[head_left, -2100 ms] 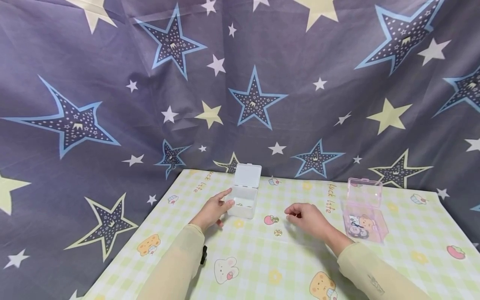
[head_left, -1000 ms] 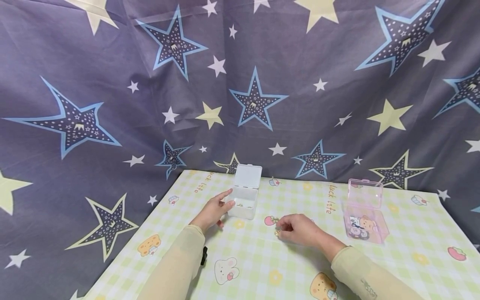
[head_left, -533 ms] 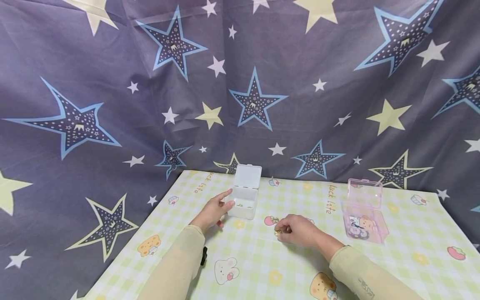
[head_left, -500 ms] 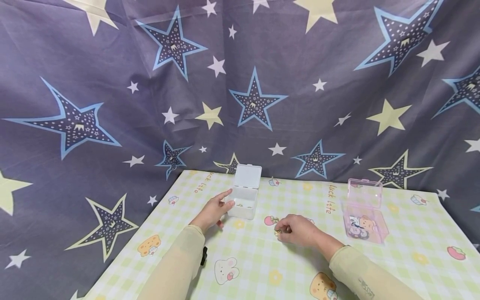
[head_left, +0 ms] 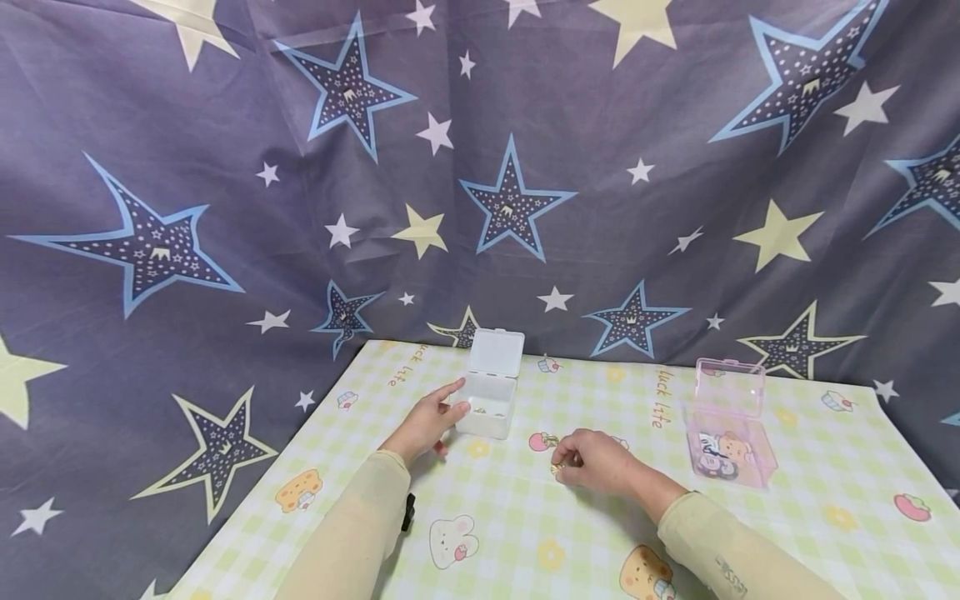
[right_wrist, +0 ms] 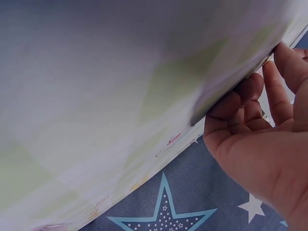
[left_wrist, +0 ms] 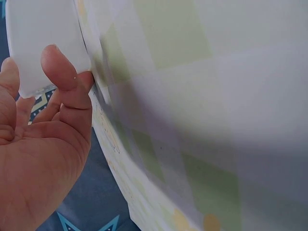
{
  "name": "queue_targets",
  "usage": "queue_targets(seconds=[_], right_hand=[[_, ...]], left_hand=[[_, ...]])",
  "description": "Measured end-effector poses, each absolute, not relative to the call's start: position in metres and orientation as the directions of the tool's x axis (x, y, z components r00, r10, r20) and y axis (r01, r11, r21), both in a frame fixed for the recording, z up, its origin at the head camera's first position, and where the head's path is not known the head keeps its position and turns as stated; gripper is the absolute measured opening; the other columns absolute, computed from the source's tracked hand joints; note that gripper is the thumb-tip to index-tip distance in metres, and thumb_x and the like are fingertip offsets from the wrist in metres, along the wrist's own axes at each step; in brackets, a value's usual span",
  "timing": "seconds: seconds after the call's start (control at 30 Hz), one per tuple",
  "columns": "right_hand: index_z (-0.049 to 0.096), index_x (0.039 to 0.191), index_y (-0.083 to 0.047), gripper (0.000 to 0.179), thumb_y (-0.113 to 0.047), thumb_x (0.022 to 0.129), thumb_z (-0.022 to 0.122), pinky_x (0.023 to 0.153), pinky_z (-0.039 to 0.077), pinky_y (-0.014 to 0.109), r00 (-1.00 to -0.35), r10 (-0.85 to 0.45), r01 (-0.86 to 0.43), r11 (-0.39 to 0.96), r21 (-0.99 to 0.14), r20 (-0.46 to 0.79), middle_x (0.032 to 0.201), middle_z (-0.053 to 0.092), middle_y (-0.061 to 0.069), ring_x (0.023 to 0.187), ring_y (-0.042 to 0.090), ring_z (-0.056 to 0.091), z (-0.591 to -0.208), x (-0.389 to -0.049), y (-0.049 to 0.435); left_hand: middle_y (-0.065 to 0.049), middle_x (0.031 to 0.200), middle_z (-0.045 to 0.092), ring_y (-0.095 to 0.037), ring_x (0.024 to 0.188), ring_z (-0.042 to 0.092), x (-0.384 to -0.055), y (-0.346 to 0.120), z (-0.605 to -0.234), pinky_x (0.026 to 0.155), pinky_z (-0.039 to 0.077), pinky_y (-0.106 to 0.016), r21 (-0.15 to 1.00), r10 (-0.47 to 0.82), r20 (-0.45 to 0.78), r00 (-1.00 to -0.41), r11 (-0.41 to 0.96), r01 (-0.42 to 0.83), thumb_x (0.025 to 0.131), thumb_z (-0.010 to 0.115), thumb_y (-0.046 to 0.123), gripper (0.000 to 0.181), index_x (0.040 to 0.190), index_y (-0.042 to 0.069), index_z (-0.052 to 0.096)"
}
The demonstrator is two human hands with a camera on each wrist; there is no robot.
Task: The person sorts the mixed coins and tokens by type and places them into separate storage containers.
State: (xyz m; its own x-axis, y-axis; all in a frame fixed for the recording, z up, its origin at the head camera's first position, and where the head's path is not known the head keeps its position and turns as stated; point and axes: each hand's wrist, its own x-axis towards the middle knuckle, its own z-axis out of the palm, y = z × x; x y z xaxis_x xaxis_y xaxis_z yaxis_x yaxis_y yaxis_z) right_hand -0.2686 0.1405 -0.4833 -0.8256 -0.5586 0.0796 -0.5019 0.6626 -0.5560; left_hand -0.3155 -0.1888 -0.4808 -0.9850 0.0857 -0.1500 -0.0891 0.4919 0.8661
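Observation:
An open white plastic box stands left of the table's middle, its lid raised at the back, with small gold pieces inside. My left hand rests against its left side, thumb at the front corner and index finger farther back, both fairly straight. In the left wrist view the thumb overlaps the box wall. My right hand is low at the tablecloth, thumb and index finger pinching a small round gold charm, mostly covered by the fingertips. Another small gold piece lies just beyond it, beside a printed strawberry.
A clear pink box with its lid up stands at the right, the tablecloth print showing through it. A checked tablecloth covers the table. A dark star-patterned curtain hangs behind the table's far edge.
My right hand has come down and left onto the round gold charm, pinching it; over the last half second it has barely moved. The left hand and white box have stayed in place.

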Motion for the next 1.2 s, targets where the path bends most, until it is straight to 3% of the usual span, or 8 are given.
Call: queue_targets(seconds=[0.83, 1.2], right_hand=[[0.064, 0.088, -0.015, 0.021, -0.008, 0.089, 0.083, 0.071, 0.045, 0.022, -0.849, -0.525, -0.450, 0.671, -0.589, 0.050, 0.080, 0.060, -0.009, 0.074, 0.005, 0.052, -0.4821, -0.2693, 0.1386], [0.067, 0.090, -0.016, 0.016, -0.009, 0.092, 0.081, 0.067, 0.044, 0.022, -0.854, -0.520, -0.404, 0.634, -0.660, 0.023, 0.071, 0.061, -0.009, 0.067, 0.005, 0.052, -0.4795, -0.2699, 0.1420]], left_hand=[[-0.014, 0.115, 0.065, -0.012, 0.048, 0.044, -0.3150, -0.1880, -0.4785, 0.047, 0.056, -0.034, 0.864, 0.079, -0.167, -0.983, 0.492, -0.107, 0.110, 0.063, 0.036, 0.060, 0.165, 0.039, 0.041], [-0.014, 0.116, 0.065, -0.013, 0.049, 0.044, -0.3152, -0.1887, -0.4782, 0.048, 0.056, -0.033, 0.869, 0.084, -0.172, -0.982, 0.482, -0.111, 0.110, 0.063, 0.036, 0.060, 0.165, 0.040, 0.040]])
